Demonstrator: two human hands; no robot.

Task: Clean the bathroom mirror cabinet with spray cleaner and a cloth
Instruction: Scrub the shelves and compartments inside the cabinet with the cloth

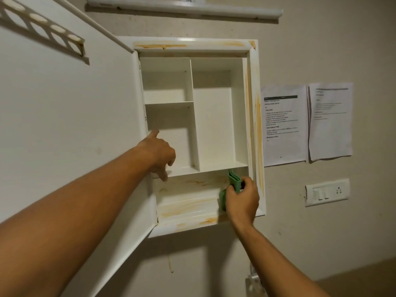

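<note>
Right hand (242,200) grips the folded green cloth (234,182) at the right end of the stained bottom shelf (188,202). Left hand (159,153), fingers loosely spread, holds nothing, at the open door (64,125) edge.

On the wall (321,50) just right of the cabinet (254,125), the nearer sheet (284,146) shows bold headings: INITIAL SCENE SETUP, TASK GOAL, REQUIRED PROPS. Its finer print, like everything on the farther sheet (331,136), is too small to read.

Bottom shelf (188,203) is all orange streaks left of the fingers (231,190) of my right hand (242,200); green cloth (234,182) bunched right under them.
</note>
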